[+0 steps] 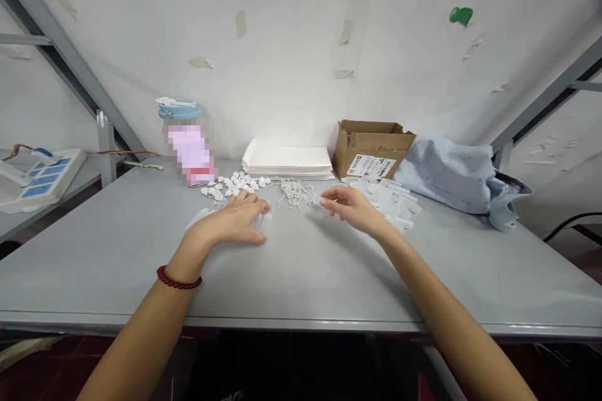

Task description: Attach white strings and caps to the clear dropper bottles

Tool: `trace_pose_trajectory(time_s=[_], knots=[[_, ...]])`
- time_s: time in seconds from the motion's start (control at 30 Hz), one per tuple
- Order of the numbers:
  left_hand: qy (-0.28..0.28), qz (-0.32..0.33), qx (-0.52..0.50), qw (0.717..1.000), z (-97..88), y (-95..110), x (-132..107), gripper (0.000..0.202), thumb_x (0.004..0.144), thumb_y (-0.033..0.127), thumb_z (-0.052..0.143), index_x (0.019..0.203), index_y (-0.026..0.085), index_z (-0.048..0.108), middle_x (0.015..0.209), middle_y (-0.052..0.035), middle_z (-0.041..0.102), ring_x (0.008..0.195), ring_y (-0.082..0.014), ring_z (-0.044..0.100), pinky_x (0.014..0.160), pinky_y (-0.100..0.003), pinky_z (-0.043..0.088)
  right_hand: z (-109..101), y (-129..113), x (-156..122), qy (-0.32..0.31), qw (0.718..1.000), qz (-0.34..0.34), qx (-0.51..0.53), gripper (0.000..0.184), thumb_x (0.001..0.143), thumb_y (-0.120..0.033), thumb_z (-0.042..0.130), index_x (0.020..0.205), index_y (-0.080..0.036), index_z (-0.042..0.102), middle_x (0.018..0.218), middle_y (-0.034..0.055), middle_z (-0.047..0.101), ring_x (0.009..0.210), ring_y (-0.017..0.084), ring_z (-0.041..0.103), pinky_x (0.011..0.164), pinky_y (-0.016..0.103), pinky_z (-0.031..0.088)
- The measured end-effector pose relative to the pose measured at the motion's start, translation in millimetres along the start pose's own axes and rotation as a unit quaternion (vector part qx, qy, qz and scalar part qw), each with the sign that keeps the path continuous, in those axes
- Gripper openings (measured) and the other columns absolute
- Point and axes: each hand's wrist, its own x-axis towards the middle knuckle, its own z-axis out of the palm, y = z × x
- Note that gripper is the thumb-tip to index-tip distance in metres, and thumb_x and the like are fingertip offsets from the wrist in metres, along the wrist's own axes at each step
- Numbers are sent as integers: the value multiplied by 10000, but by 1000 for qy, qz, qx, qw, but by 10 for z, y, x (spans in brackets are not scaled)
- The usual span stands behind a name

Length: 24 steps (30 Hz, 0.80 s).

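The strings (pixel 295 193) lie in a loose tangle between my two hands, a little farther from me than my fingertips. From my right hand (pixel 350 205) they are to the left, and one stray end comes just beside the fingertips, so I judge this hand the nearer one. The tangle has no single long axis, because its strands curl in many directions.

My right thumb and forefinger are almost together; whether they have a thin strand between them, I cannot tell. My left hand (pixel 242 216) is palm down, with the fingers spread and the thumb well apart. It covers some translucent pieces (pixel 266 223), which show in the gap beside the thumb; I see nothing pinched there.

Just beyond my left fingers is a pile of white caps (pixel 235 183). Clear tubes (pixel 392 200) lie to the right of my right hand, pointing various ways.

All this rests on a smooth grey table (pixel 291 282). At its back stand a white stack (pixel 289 161) and an open carton (pixel 374 147), with a blue cloth (pixel 449 172) at the right. Behind is a pale wall (pixel 291 0) with scraps of tape, and metal posts slope at both sides.
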Motion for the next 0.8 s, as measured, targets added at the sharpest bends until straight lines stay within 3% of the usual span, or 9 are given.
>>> trace_pose_trajectory(time_s=[0.1,0.2,0.3,0.43,0.6,0.8], knots=[[10,4,-14,1000,8,-3,-6,628,642,437,589,1205,163,546,1106,-118,547,1131,-323,403,951,-416,374,-299,108,-4,-8,992,3,-126,237,811,-366,586,934,-167,629,942,83,678,714,159,624,618,269,450],[13,2,-26,1000,15,-6,-12,596,637,414,599,1182,180,552,1108,-108,541,1132,-316,407,950,-416,376,-549,249,-5,-13,974,56,-220,243,783,-348,603,927,-154,633,900,94,689,744,183,625,640,277,447],[11,3,-39,999,13,-2,-22,587,633,418,619,1168,190,549,1119,-101,535,1141,-309,404,951,-403,379,-691,348,1,-27,961,101,-257,212,753,-321,616,883,-153,617,816,82,694,709,187,628,620,279,446],[9,13,-74,997,6,6,-31,659,651,508,642,1211,183,518,1142,-100,527,1162,-305,391,948,-386,386,-757,379,-10,-59,957,121,-257,127,702,-261,627,796,-180,601,752,71,688,630,192,624,522,286,414],[63,56,-112,990,24,56,41,666,741,592,586,1270,201,478,1190,-88,518,1183,-283,371,977,-399,364,-795,385,-35,-51,944,176,-275,58,667,-198,630,664,-212,574,686,98,674,639,229,617,485,312,391],[150,100,-67,981,80,331,355,372,890,399,458,1156,163,569,1111,-103,564,1119,-259,411,966,-388,367,-814,377,-43,-86,921,196,-324,158,593,-147,635,507,-225,527,560,59,640,590,209,584,492,301,374]])
